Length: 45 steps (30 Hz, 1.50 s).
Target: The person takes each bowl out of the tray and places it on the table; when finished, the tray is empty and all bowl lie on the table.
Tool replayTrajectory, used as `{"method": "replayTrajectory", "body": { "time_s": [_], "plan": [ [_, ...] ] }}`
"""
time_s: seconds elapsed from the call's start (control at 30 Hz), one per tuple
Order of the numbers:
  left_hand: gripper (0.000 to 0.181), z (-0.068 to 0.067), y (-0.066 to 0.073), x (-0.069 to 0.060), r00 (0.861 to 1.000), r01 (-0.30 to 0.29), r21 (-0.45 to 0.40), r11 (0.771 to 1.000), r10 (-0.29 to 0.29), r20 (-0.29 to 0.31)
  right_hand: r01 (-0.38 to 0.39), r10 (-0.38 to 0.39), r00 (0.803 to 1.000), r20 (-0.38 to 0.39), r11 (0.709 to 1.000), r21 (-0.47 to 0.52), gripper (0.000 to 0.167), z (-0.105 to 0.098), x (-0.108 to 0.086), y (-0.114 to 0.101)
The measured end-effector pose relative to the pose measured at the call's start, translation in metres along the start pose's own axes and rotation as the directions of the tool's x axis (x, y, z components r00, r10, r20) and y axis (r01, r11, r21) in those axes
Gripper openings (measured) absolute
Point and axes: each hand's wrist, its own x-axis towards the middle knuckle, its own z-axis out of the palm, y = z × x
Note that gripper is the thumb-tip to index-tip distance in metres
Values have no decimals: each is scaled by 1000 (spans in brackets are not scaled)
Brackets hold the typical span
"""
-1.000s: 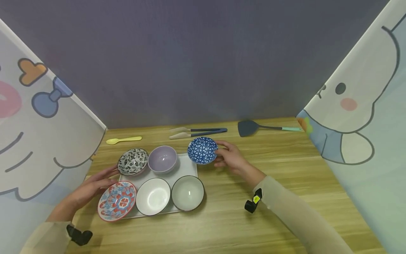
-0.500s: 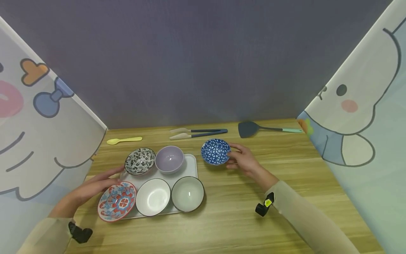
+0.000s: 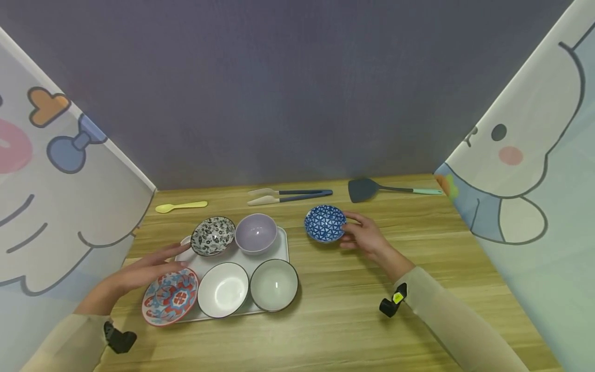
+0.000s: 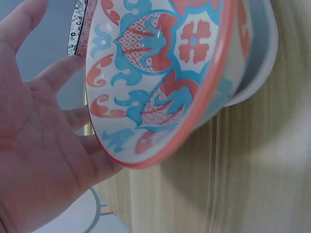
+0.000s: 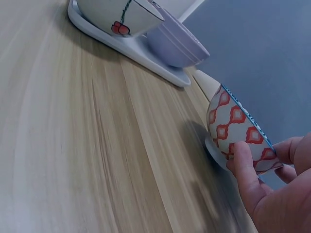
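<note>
My right hand [image 3: 367, 238] pinches the right side of a small blue bowl [image 3: 325, 223] with a white triangle pattern. In the right wrist view, its red-patterned outside [image 5: 233, 126] shows, with my thumb [image 5: 246, 170] against the wall. My left hand [image 3: 144, 268] has its fingers spread. One fingertip reaches a black-and-white floral bowl [image 3: 213, 236], beside a lilac bowl [image 3: 256, 234]. Under that hand sits a red-and-blue patterned bowl [image 4: 141, 73], its rim against the fingers in the left wrist view. A white bowl [image 3: 223, 289] and a grey bowl [image 3: 274, 285] complete the front row.
These bowls stand on a white tray [image 3: 284, 248] at the left of the wooden table [image 3: 334, 320]. Along the back lie a yellow spoon [image 3: 181, 206], tongs [image 3: 297, 197] and a dark spatula [image 3: 364, 190]. A grey panel [image 3: 297, 93] rises behind.
My right hand has carried the blue bowl rightwards, off the tray's corner. The floral and lilac bowls have slid right along the tray, with my left fingers following the floral one.
</note>
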Motion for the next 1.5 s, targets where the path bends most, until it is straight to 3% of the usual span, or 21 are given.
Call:
{"method": "replayTrajectory", "body": {
  "time_s": [0.27,0.63,0.73,0.83,0.93,1.1,1.27,1.37,1.5],
  "plan": [
    [73,2,10,1,998,-51,24,998,50,42,-4,4,1000,0,1000,-5,59,-6,2,3],
    [68,4,12,2,993,-100,55,993,96,63,29,-28,998,58,999,-26,60,-16,2,8],
    [69,4,13,2,993,-98,46,994,94,78,50,-46,997,62,997,-58,61,-18,2,8],
    [70,3,13,2,990,-100,41,994,96,99,81,-77,996,35,985,-150,59,-20,3,7],
    [68,2,13,2,989,-117,50,992,111,101,163,-175,985,-6,930,-330,53,-23,4,4],
    [63,0,14,-1,992,-119,75,990,114,58,280,-344,939,-19,794,-540,45,-21,1,-11],
    [63,-6,10,-4,997,-72,39,997,72,-4,338,-420,907,5,724,-601,41,-12,-4,-30],
    [67,-8,4,-6,999,-46,-15,999,46,-21,361,-428,903,39,705,-610,40,-3,-8,-39],
    [71,-10,-3,-9,1000,-9,-99,995,9,1,407,-427,896,119,687,-602,43,13,-15,-48]
  ]
}}
